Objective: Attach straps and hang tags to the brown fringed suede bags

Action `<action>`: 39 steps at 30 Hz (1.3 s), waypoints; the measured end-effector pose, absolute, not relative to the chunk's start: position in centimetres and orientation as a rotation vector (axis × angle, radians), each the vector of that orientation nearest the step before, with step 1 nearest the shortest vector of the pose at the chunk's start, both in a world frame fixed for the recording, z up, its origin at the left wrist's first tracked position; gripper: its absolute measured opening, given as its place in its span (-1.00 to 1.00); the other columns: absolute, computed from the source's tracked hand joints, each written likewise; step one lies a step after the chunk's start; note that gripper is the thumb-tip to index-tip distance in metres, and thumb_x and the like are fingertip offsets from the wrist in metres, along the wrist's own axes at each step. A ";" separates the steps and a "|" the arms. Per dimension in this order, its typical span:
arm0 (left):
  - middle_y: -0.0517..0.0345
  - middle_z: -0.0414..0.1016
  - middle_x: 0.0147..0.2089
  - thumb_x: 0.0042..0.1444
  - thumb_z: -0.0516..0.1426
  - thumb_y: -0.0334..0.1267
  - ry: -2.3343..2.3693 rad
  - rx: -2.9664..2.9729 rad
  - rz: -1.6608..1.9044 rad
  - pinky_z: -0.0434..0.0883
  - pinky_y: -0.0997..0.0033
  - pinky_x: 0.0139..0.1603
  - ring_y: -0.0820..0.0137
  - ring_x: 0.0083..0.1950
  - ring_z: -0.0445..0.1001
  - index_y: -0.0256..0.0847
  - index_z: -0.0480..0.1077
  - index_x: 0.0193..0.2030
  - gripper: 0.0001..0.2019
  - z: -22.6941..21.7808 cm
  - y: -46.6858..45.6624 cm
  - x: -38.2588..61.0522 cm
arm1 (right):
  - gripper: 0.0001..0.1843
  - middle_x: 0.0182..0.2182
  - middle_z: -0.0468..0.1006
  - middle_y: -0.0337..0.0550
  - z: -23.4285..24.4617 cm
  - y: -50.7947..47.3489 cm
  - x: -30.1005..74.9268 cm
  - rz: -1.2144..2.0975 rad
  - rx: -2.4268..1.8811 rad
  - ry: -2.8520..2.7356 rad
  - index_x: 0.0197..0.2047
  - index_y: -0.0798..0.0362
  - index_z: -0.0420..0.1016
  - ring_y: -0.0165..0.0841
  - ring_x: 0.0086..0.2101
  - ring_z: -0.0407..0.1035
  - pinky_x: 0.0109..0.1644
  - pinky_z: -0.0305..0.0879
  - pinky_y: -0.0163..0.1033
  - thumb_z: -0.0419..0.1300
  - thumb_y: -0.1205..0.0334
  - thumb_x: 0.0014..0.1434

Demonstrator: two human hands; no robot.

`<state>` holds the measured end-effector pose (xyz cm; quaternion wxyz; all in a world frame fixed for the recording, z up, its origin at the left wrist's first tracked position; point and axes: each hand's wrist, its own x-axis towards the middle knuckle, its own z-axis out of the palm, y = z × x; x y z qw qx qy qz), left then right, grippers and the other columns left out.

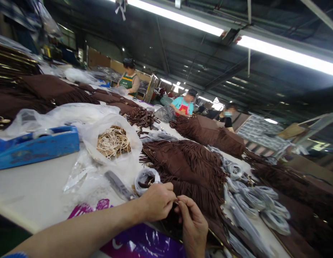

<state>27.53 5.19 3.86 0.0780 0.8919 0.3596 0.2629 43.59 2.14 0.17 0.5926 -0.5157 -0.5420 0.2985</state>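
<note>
My left hand (157, 200) and my right hand (193, 225) meet low in the view, over the near end of a brown fringed suede bag (188, 165). Both have their fingers pinched together on something small between them, too small to make out. A wrapped strap in clear plastic (147, 177) lies just beyond my left hand. A grey pair of scissors or a tool (119, 185) rests left of it on the white table (34, 186).
A blue tape dispenser (34, 145) sits at the left. A clear bag of pale cords (114, 142) stands behind it. Plastic-wrapped straps (255, 200) trail to the right. More brown fringed bags (209, 132) cover the table. Three people work at the far end.
</note>
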 end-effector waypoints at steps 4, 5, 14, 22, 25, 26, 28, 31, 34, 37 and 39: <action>0.13 0.41 -0.38 0.19 0.02 -0.39 1.068 2.707 0.762 0.25 0.46 -0.41 0.41 -0.35 0.43 -0.25 0.40 -0.44 -0.79 3.8 5.1 27.5 | -0.68 -0.51 0.53 -0.22 0.3 2.0 43.8 0.682 -1.223 -1.307 -0.34 0.06 0.62 -0.44 -0.61 0.25 -0.58 0.24 -0.36 0.30 -0.04 0.04; 0.13 0.41 -0.38 0.19 0.02 -0.39 1.063 2.716 0.762 0.25 0.45 -0.42 0.41 -0.35 0.42 -0.24 0.40 -0.44 -0.78 3.8 5.1 27.5 | -0.68 -0.50 0.53 -0.21 0.3 2.0 43.8 0.680 -1.229 -1.318 -0.35 0.06 0.62 -0.44 -0.61 0.25 -0.57 0.25 -0.36 0.30 -0.04 0.05; 0.14 0.39 -0.39 0.19 0.03 -0.40 1.014 2.708 0.775 0.24 0.47 -0.42 0.43 -0.36 0.40 -0.24 0.39 -0.45 -0.79 3.8 5.2 27.3 | -0.72 -0.54 0.50 -0.24 0.3 2.1 43.9 0.681 -1.222 -1.348 -0.36 0.05 0.61 -0.44 -0.61 0.25 -0.58 0.25 -0.37 0.28 -0.01 0.08; 0.14 0.38 -0.39 0.22 0.02 -0.39 0.939 2.723 0.758 0.25 0.45 -0.40 0.41 -0.37 0.39 -0.24 0.39 -0.43 -0.78 4.1 5.3 27.1 | -0.75 -0.56 0.46 -0.27 0.4 2.1 43.7 0.711 -1.189 -1.390 -0.41 0.04 0.56 -0.45 -0.61 0.22 -0.58 0.21 -0.38 0.26 0.02 0.10; 0.15 0.38 -0.39 0.23 0.00 -0.40 0.923 2.712 0.769 0.25 0.46 -0.38 0.42 -0.36 0.39 -0.23 0.38 -0.45 -0.75 4.1 5.4 27.0 | -0.75 -0.55 0.45 -0.28 0.1 2.1 43.9 0.727 -1.187 -1.384 -0.39 0.04 0.56 -0.46 -0.61 0.22 -0.57 0.21 -0.38 0.26 0.02 0.11; 0.15 0.38 -0.39 0.23 0.00 -0.41 0.918 2.704 0.774 0.26 0.47 -0.38 0.42 -0.35 0.39 -0.23 0.38 -0.45 -0.75 4.1 5.4 27.0 | -0.74 -0.55 0.46 -0.27 0.1 2.1 43.9 0.735 -1.188 -1.373 -0.39 0.04 0.57 -0.45 -0.61 0.23 -0.58 0.21 -0.38 0.26 0.01 0.11; 0.16 0.38 -0.39 0.24 0.00 -0.42 0.909 2.690 0.781 0.26 0.47 -0.37 0.43 -0.35 0.39 -0.23 0.38 -0.45 -0.74 4.0 5.5 26.9 | -0.73 -0.56 0.46 -0.26 0.0 2.1 43.9 0.751 -1.193 -1.349 -0.37 0.05 0.58 -0.45 -0.61 0.24 -0.58 0.22 -0.37 0.27 0.00 0.10; 0.15 0.39 -0.39 0.24 0.00 -0.42 0.892 2.683 0.782 0.26 0.48 -0.36 0.43 -0.34 0.40 -0.23 0.39 -0.44 -0.75 3.8 5.6 26.9 | -0.72 -0.57 0.45 -0.27 0.2 2.1 43.9 0.756 -1.197 -1.332 -0.38 0.05 0.58 -0.45 -0.63 0.23 -0.59 0.22 -0.37 0.28 -0.01 0.08; 0.14 0.40 -0.38 0.23 0.01 -0.42 0.883 2.691 0.777 0.25 0.48 -0.37 0.43 -0.34 0.39 -0.24 0.40 -0.44 -0.76 3.8 5.7 26.9 | -0.72 -0.58 0.45 -0.28 0.4 2.2 43.8 0.745 -1.202 -1.342 -0.39 0.05 0.58 -0.46 -0.63 0.23 -0.60 0.22 -0.37 0.29 -0.02 0.06; 0.14 0.41 -0.40 0.24 0.01 -0.43 0.881 2.680 0.774 0.26 0.49 -0.35 0.44 -0.34 0.40 -0.25 0.40 -0.45 -0.75 3.9 5.7 26.9 | -0.74 -0.57 0.46 -0.28 0.5 2.2 43.8 0.744 -1.195 -1.367 -0.40 0.05 0.58 -0.47 -0.64 0.22 -0.60 0.21 -0.38 0.28 0.01 0.08; 0.14 0.40 -0.40 0.23 0.01 -0.44 0.882 2.661 0.777 0.26 0.50 -0.34 0.44 -0.33 0.40 -0.26 0.39 -0.46 -0.74 4.0 5.6 26.9 | -0.76 -0.57 0.46 -0.28 0.5 2.1 43.9 0.745 -1.185 -1.376 -0.40 0.04 0.58 -0.47 -0.63 0.23 -0.59 0.21 -0.39 0.28 0.03 0.09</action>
